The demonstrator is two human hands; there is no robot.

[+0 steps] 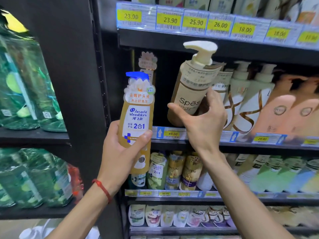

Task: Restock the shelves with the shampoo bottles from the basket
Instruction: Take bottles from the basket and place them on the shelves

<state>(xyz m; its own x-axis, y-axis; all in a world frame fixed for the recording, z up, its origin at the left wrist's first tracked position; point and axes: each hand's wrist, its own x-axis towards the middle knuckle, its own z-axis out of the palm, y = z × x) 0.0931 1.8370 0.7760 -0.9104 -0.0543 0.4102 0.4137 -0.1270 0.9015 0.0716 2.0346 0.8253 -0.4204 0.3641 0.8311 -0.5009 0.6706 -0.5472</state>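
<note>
Amber bottle (136, 118): left hand (120, 152) grips | beige bottle (188, 90): right hand (203, 125) splayed, touching

bright, edges blurred and warped

The left hand (120, 149) covers the lower label of the Head & Shoulders bottle (136, 111), and the right hand (203, 125) hides the Spes bottle's (188, 90) lower right side, so whether its fingers (212, 97) grip it cannot be told. The top-shelf bottles (224, 4) are cut off by the upper edge. The green bottles (25, 83) at left are blurred and clipped, and the lower price tags (165, 193) seem too smeared to read.
</note>
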